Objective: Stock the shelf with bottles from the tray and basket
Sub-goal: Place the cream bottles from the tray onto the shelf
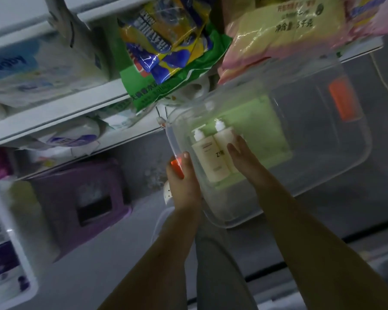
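A clear plastic bin [354, 157] holds a green tray [262, 130] with two cream pump bottles standing side by side. The left bottle [207, 159] carries dark lettering, and the right bottle [222, 137] stands just behind it. My left hand [183, 177] grips the bin's near rim, thumb on top beside its orange latch [176, 166]. My right hand [241, 153] reaches into the bin with straight fingers that touch the right bottle's side.
White shelves [61, 113] run along the left, packed with pale packs and bottles. Bags of goods [166, 41] overhang from the shelf above the bin. A purple basket [83, 198] sits on the floor at the left. A second orange latch [343, 99] marks the bin's far end.
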